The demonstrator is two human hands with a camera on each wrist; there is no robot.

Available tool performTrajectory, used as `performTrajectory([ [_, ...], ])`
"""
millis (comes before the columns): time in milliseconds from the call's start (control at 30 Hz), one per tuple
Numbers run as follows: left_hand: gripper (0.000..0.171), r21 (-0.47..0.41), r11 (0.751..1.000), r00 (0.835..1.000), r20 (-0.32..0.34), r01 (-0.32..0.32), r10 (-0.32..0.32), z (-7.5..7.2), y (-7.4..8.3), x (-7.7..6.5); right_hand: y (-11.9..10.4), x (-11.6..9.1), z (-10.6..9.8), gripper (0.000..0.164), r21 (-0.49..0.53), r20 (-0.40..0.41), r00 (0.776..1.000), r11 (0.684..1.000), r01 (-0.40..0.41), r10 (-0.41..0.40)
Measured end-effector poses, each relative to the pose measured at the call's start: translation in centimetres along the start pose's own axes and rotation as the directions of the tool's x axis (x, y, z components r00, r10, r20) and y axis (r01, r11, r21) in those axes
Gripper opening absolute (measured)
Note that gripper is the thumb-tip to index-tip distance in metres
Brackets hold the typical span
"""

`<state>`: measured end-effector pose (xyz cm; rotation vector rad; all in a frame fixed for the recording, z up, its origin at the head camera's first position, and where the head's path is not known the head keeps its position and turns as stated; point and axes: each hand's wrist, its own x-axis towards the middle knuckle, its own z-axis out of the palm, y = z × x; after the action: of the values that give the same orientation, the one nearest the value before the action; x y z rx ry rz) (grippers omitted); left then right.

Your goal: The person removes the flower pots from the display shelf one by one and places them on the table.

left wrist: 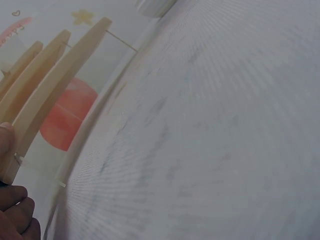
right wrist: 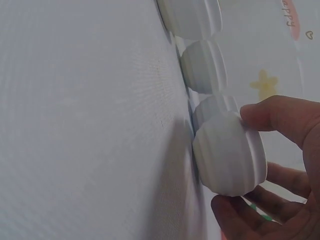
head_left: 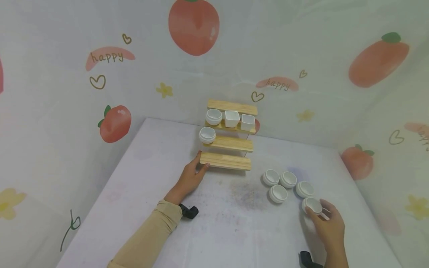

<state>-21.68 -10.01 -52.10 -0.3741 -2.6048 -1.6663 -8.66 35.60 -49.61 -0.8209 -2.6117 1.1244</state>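
My left hand (head_left: 190,179) grips the left end of the lowest board of a tiered wooden shelf stand (head_left: 225,161). In the left wrist view its thumb (left wrist: 5,139) lies against the board, with curled fingers (left wrist: 20,212) below. At the right, my right hand (head_left: 330,223) holds a small round white pot (head_left: 311,205) between thumb and fingers. The right wrist view shows this pot (right wrist: 230,155) with a ribbed side, tilted close over the tabletop. Several similar white pots (head_left: 278,194) stand on the table just beyond it.
On the stand's upper tier sit a round white pot (head_left: 213,117) and two square white pots (head_left: 232,118). Another round pot (head_left: 207,135) rests at the left of the tier below. A printed cloth (head_left: 281,48) backs the white table (head_left: 214,238).
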Motion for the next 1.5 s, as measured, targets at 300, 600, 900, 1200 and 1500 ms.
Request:
performTrajectory([
  [300,0.084,0.001,1.000,1.000,-0.006,-0.007,0.007,-0.1,0.2,0.0,-0.3,-0.1,-0.1,0.083,-0.023,0.000,1.000,1.000,-0.013,0.013],
  [600,0.083,-0.006,1.000,1.000,-0.008,-0.008,0.008,-0.1,0.1,0.0,-1.3,-0.2,-0.7,0.078,-0.024,-0.025,1.000,1.000,0.005,-0.006],
  [900,0.082,0.000,1.000,1.000,-0.013,-0.006,0.006,0.0,0.0,0.0,-2.9,0.0,-0.8,0.063,-0.013,-0.054,0.991,0.992,0.124,-0.125],
  [1200,0.083,0.001,1.000,1.000,-0.011,-0.008,0.008,-0.1,0.1,-0.1,-6.1,0.3,0.4,0.060,0.034,-0.035,0.976,0.976,0.216,-0.215],
  [1500,0.085,0.001,1.000,1.000,-0.007,-0.014,0.014,0.0,0.0,0.0,-9.0,0.4,2.4,0.055,0.090,-0.040,0.936,0.931,0.352,-0.350],
])
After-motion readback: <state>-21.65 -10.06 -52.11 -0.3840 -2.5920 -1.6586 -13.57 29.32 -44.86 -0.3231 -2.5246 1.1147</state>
